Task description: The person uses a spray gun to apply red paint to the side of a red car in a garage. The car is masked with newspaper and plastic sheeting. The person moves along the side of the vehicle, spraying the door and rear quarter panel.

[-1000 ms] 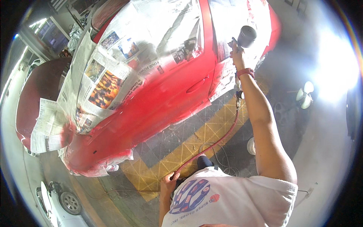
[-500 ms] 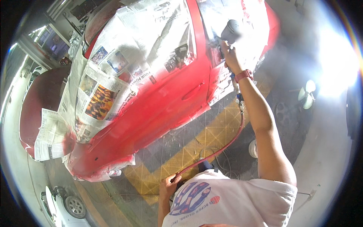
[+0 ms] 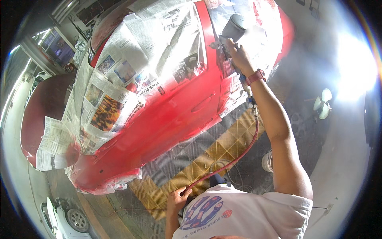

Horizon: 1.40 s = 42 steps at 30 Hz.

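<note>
My right hand (image 3: 238, 55) grips a spray gun with a dark grey cup (image 3: 232, 28), held high by the red pillar between the car's doors. A pale haze hangs beside the cup. A red hose (image 3: 225, 166) runs from the gun's fittings down to my left hand (image 3: 178, 198), which is closed around it at my waist. The car's front door (image 3: 175, 115) is bright red, with a lightly recessed handle. Newspaper sheets (image 3: 89, 107) cover the windows, the area toward the front and much of the rear door.
A darker red hood (image 3: 38, 107) curves at left. A white car part with a wheel (image 3: 77, 219) stands lower left. Yellow and grey floor tiles (image 3: 167, 179) lie below. Loops of thin hose, a white bucket (image 3: 267, 161) and a fan (image 3: 322, 103) are at right, near a glaring light.
My right hand and the spray gun have moved left and slightly upward toward the pillar. My left hand stays on the hose; the car sits a little lower in view.
</note>
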Each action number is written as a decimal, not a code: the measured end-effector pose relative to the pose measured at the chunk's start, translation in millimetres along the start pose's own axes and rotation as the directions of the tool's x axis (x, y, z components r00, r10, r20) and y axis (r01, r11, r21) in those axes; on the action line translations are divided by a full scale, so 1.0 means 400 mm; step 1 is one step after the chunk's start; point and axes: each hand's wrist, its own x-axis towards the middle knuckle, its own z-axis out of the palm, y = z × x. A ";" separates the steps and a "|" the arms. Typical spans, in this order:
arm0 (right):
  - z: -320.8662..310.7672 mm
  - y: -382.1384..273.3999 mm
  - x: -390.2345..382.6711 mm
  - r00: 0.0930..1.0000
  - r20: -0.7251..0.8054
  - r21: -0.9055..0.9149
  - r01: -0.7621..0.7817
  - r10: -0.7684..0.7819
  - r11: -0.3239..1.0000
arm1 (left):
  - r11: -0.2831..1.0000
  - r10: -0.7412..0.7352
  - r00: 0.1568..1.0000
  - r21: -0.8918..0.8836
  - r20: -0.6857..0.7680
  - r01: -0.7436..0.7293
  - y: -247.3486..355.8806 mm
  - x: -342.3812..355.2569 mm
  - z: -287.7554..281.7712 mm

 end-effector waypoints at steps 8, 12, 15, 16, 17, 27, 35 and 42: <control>-0.057 -0.105 0.125 0.970 -0.239 -0.030 0.031 -0.038 0.999 | 0.989 0.142 0.980 -0.026 -0.138 -0.147 0.030 0.006 0.000; -0.058 -0.132 0.134 0.974 -0.222 -0.060 0.020 -0.033 0.998 | 0.979 0.123 0.979 -0.140 -0.165 -0.147 0.078 0.019 -0.028; -0.037 -0.200 0.081 0.999 -0.040 -0.109 0.023 -0.027 0.994 | 0.997 0.061 0.994 -0.045 -0.096 -0.066 0.101 0.021 -0.055; -0.033 -0.222 0.071 1.000 0.015 -0.154 0.015 -0.013 0.988 | 0.996 0.075 0.991 -0.034 -0.111 -0.080 0.093 0.021 -0.051; -0.022 -0.248 0.056 1.000 0.008 -0.129 0.017 -0.016 0.992 | 0.996 0.087 0.988 -0.021 -0.127 -0.090 0.078 0.019 -0.042; -0.092 -0.216 0.253 0.975 -0.219 -0.133 0.020 -0.049 0.991 | 0.995 0.060 0.993 -0.073 -0.100 -0.068 0.166 0.033 -0.080; -0.030 -0.297 0.225 0.995 -0.040 -0.183 0.083 -0.091 0.980 | 0.988 0.130 0.984 -0.064 -0.118 -0.139 0.157 0.045 -0.079; -0.012 -0.360 0.242 0.990 -0.079 -0.025 0.117 -0.119 0.993 | 0.985 -0.031 0.998 -0.173 -0.050 0.022 0.212 0.030 -0.096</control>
